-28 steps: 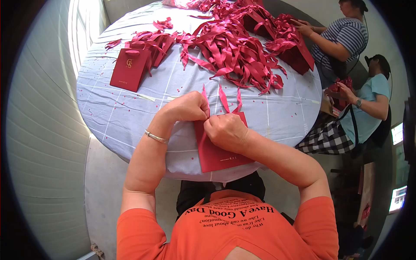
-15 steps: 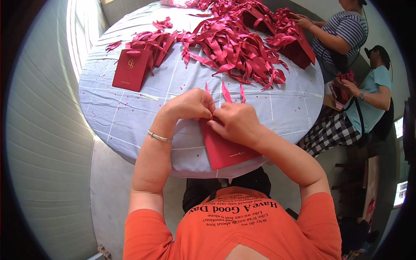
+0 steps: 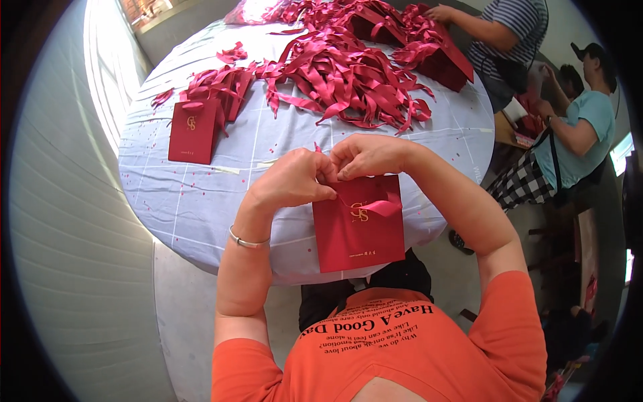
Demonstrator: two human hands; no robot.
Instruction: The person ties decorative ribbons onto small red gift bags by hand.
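A flat red paper gift bag with a gold emblem lies near the table's front edge. A pink ribbon droops across its front from the top edge. My left hand is closed at the bag's upper left corner, its thumb over the front. Close against it, my right hand pinches at the top edge, where the ribbon begins. The fingertips nearly meet and cover what lies between them. Behind my left hand a ribbon end sticks up.
A large heap of red ribbons lies beyond my hands. Several finished-looking red bags with ribbons lie at the left. More bags sit at the far right, by a person in stripes. Another person in light blue works behind.
My right hand has moved up and turned, uncovering the bag's front and emblem. A ribbon now falls over the front; before, ribbon ends stood up beyond the bag.
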